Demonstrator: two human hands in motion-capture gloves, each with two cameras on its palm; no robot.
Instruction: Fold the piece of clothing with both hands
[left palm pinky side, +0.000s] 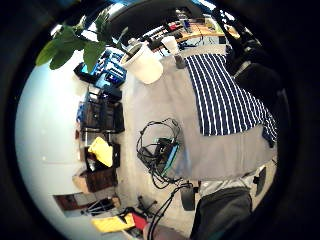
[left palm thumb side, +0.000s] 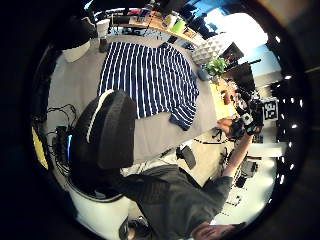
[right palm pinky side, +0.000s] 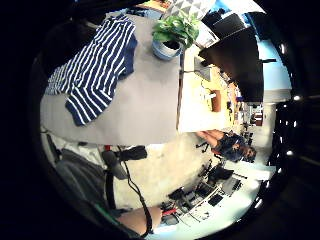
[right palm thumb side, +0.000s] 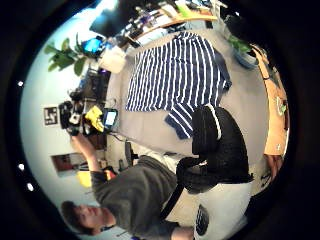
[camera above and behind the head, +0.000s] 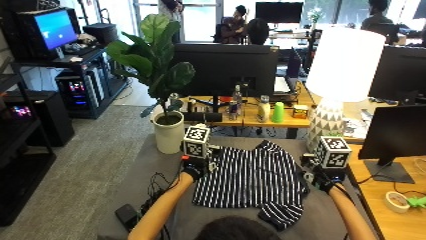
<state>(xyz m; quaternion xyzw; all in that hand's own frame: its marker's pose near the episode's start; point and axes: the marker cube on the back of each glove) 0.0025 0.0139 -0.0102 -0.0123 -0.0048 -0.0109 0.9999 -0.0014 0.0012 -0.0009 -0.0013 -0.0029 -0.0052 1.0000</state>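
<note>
A navy and white striped shirt (camera above and behind the head: 249, 182) lies spread flat on the grey table (camera above and behind the head: 153, 170), with one sleeve toward the near right edge. It also shows as the shirt (left palm thumb side: 145, 80) and the shirt (right palm thumb side: 175, 75) in the thumb side palm views. My left hand (camera above and behind the head: 192, 172) is raised above the shirt's left edge. Beside the shirt's right edge, my right hand (camera above and behind the head: 324, 181) is also raised. Neither hand touches the cloth or holds anything. The palm views look down on the table from well above it.
A leafy plant in a white pot (camera above and behind the head: 168, 131) stands at the table's far left corner. At the far right is a white lamp (camera above and behind the head: 333, 75). Behind the table are a monitor (camera above and behind the head: 226, 67), bottles and a green cup (camera above and behind the head: 277, 112). A wooden desk (camera above and behind the head: 389, 200) adjoins on the right, and cables (camera above and behind the head: 156, 187) hang at the left.
</note>
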